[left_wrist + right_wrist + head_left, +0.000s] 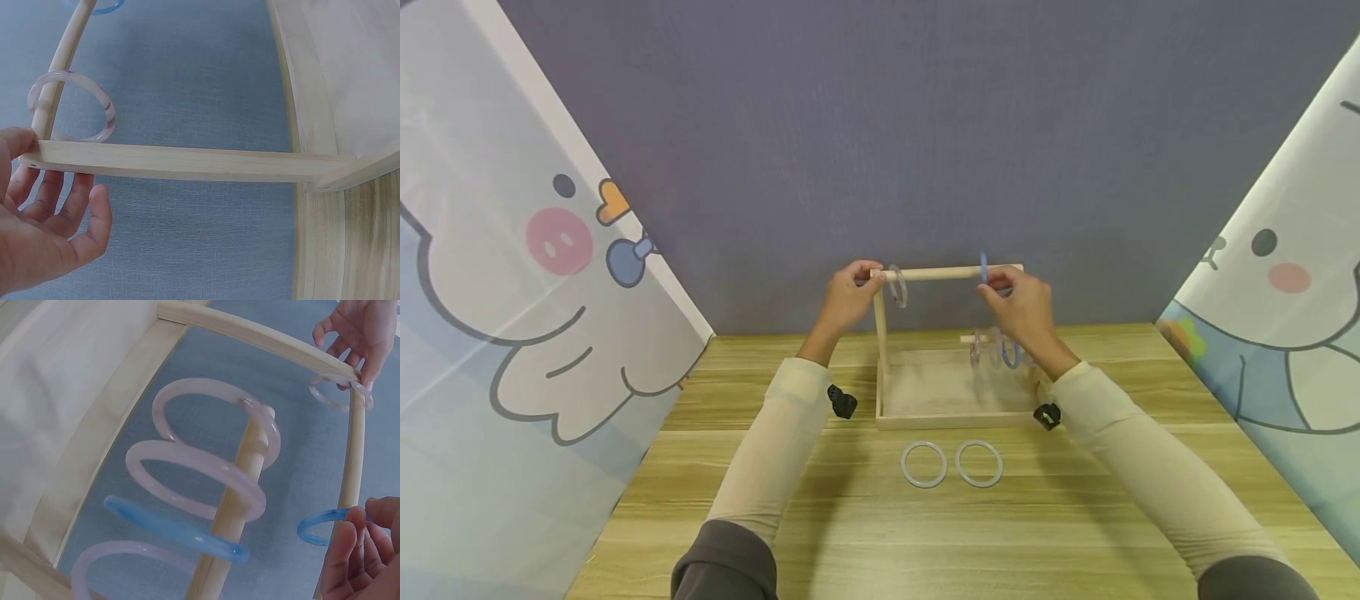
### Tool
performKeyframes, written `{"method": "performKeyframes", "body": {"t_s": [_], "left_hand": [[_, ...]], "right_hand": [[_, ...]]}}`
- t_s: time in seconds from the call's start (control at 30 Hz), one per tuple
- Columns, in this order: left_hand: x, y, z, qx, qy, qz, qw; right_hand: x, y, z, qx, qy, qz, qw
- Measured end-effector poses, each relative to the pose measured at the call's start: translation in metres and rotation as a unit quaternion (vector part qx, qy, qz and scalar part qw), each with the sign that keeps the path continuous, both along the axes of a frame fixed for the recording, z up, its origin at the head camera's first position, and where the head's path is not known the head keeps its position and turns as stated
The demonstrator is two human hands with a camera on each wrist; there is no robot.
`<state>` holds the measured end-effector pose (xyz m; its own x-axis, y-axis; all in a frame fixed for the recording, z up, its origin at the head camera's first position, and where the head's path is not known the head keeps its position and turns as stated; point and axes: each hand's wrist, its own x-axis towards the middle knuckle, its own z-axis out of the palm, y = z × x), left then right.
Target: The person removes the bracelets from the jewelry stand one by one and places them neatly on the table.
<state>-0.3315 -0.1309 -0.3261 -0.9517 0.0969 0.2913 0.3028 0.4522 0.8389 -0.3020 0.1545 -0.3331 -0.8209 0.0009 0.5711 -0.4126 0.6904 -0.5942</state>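
A wooden bangle rack (936,273) stands at the back of the table. My left hand (847,296) grips its upper left corner, thumb on one side of the post (187,164) and fingers on the other. Close to that hand, a pale pinkish bangle with dark streaks (107,112) hangs on the upper bar. Near the bar's right end, my right hand (1024,310) pinches a blue bangle (312,520) between thumb and fingers; the bar passes through it. Along the shorter lower bar (249,456) hang pale pink bangles (194,453) and another blue bangle (175,530).
Two whitish bangles (904,464) lie flat side by side on the wood-grain table (925,542), in front of the rack's tray base (951,422). Small black devices (842,402) show beside the wrists. A grey wall (925,125) rises behind, with cartoon-printed panels (512,292) at both sides.
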Motion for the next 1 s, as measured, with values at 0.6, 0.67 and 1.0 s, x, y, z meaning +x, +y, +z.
{"method": "performKeyframes", "body": {"t_s": [0.6,0.67,1.0], "left_hand": [[-0.001,0.001,-0.001,0.005,0.011,-0.003,0.9999],[-0.001,0.001,-0.001,0.003,0.012,-0.004,0.9999],[-0.001,0.002,0.0,-0.004,0.002,0.001,1.0]], "right_hand": [[0.002,0.023,0.001,0.003,0.0,-0.025,0.9997],[0.002,0.025,0.001,0.003,-0.001,-0.03,0.9995],[0.002,0.039,0.0,0.013,0.002,-0.047,0.9988]]}}
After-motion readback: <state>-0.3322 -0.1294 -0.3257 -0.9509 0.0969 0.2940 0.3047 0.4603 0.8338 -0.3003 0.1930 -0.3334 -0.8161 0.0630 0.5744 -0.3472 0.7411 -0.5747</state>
